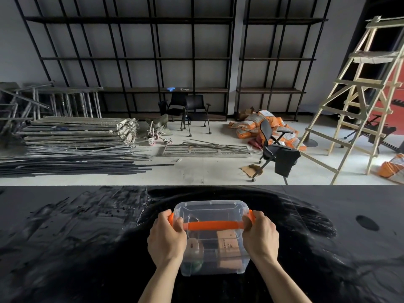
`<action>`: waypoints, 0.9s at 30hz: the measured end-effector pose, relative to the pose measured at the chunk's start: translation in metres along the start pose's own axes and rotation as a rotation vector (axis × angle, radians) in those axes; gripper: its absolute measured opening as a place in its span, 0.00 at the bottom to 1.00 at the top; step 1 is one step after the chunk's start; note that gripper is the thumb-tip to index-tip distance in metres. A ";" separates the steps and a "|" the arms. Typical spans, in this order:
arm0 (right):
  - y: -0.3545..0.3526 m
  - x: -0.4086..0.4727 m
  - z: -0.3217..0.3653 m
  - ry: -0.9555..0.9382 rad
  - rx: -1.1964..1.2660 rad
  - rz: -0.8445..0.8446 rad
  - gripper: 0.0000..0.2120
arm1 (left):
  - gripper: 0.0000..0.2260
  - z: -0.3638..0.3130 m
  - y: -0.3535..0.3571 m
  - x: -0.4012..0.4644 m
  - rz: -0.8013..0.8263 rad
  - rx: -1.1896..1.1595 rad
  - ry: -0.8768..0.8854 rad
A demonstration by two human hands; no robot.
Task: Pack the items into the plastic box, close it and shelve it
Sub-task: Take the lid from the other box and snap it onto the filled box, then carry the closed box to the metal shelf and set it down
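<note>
A clear plastic box (213,212) with its lid on stands on the black table (76,237), right in front of me. An orange handle (213,225) lies flat across the lid. My left hand (167,239) grips the box's left side, fingers over the orange latch there. My right hand (260,236) grips the right side the same way. Through the clear walls I see a brown cardboard carton (228,242) on the right and a white item (193,247) on the left; something green sits low at the left corner.
Beyond the table's far edge is a concrete floor with stacked metal scaffold parts (76,136), black chairs (277,154), orange sacks (253,125) and a wooden ladder (358,101). Black metal shelving (175,59) covers the back wall. A round hole (367,223) marks the table at right.
</note>
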State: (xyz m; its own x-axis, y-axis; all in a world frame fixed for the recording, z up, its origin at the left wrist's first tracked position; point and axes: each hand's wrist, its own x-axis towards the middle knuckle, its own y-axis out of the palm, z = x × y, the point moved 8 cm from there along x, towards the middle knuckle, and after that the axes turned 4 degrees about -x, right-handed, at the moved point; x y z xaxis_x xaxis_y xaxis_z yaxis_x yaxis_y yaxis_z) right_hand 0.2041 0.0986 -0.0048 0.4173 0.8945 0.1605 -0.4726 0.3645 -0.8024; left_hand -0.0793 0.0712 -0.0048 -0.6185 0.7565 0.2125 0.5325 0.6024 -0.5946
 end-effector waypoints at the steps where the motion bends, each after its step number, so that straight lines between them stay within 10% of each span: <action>1: 0.000 0.000 0.002 -0.015 -0.020 -0.003 0.13 | 0.11 0.000 0.000 0.000 -0.009 0.001 0.010; 11: 0.012 0.002 -0.002 -0.031 0.053 0.060 0.09 | 0.15 0.001 0.003 -0.001 0.018 -0.068 0.021; 17: 0.032 0.001 -0.017 0.131 0.552 0.358 0.18 | 0.19 0.019 0.041 -0.002 0.388 -0.507 -0.271; 27: -0.010 0.026 -0.062 0.190 0.601 0.244 0.21 | 0.26 -0.035 0.080 -0.022 0.533 -0.565 -0.196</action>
State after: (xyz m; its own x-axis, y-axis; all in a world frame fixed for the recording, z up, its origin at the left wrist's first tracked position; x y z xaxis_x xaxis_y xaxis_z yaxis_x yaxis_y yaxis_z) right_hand 0.2679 0.1021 -0.0278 0.3473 0.9283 -0.1328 -0.8974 0.2879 -0.3345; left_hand -0.0030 0.1115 -0.0298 -0.2612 0.9518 -0.1609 0.9645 0.2504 -0.0842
